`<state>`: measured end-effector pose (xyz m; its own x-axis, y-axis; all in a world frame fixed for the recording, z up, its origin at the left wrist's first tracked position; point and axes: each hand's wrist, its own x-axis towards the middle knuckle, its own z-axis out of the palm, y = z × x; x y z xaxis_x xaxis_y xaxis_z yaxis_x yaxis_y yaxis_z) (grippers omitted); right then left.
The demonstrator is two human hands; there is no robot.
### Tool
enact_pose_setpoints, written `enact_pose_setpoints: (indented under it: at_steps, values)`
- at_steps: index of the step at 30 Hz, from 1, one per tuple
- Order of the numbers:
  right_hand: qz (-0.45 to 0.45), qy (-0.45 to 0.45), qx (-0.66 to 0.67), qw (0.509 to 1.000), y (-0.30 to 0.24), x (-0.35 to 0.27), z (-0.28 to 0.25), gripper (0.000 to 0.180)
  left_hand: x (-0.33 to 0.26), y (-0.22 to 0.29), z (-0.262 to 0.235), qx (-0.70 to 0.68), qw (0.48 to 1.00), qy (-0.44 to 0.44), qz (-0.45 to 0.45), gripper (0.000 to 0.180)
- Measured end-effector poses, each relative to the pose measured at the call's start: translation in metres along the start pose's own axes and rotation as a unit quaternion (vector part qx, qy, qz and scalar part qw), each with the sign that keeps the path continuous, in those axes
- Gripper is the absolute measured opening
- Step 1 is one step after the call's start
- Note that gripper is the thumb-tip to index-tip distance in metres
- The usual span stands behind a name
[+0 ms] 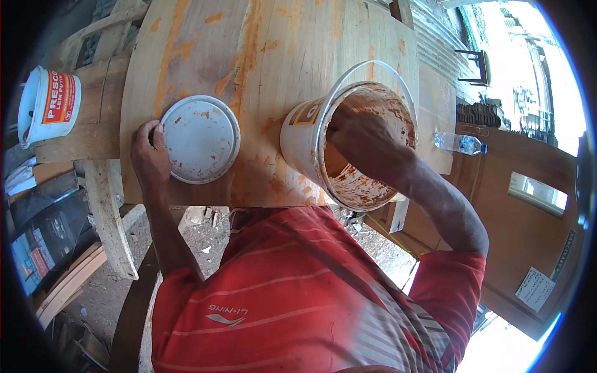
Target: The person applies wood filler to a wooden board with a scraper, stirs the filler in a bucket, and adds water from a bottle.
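Observation:
A white bucket [301, 133], its inside smeared with orange-brown paste, tilts with its mouth toward me on the wooden panel. My right hand [370, 142] reaches through the mouth into it; the fingers are lost in shadow, so anything held there is hidden. The bucket's white handle [371, 62] stands up over the rim. To the left is a round white lid [200, 140] with dried orange specks. My left hand [151, 149] is at its left rim, fingers curled and thumb against the edge.
The pale wooden panel [273, 81] carries orange paste streaks. A smaller white tub [53, 102] with a red label sits on a wooden ledge at the left. On the right lie a plastic bottle [460, 143] and a brown door panel [485, 217]. Timber pieces [71, 286] are stacked lower left.

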<state>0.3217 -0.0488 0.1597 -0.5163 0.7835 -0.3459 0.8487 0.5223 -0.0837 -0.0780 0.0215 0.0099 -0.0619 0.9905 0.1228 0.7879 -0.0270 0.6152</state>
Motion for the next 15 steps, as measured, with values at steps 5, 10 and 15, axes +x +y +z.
enact_pose_setpoints:
  at_steps: [5, 10, 15]
  values:
    - [0.05, -0.178, -0.06, 0.981, -0.004, -0.007, -0.035, 0.014, -0.003, 0.008, -0.011, 0.016, 0.998, -0.046, 0.027, 0.019]
    - [-0.025, -0.024, -0.033, 0.999, -0.006, 0.01, -0.004, 0.012, -0.002, 0.008, -0.009, 0.04, 0.996, -0.049, 0.06, 0.02]
    - [0.033, -0.168, -0.119, 0.978, -0.02, -0.005, -0.041, 0.008, -0.008, 0.014, -0.023, -0.002, 0.996, -0.079, 0.044, 0.022]
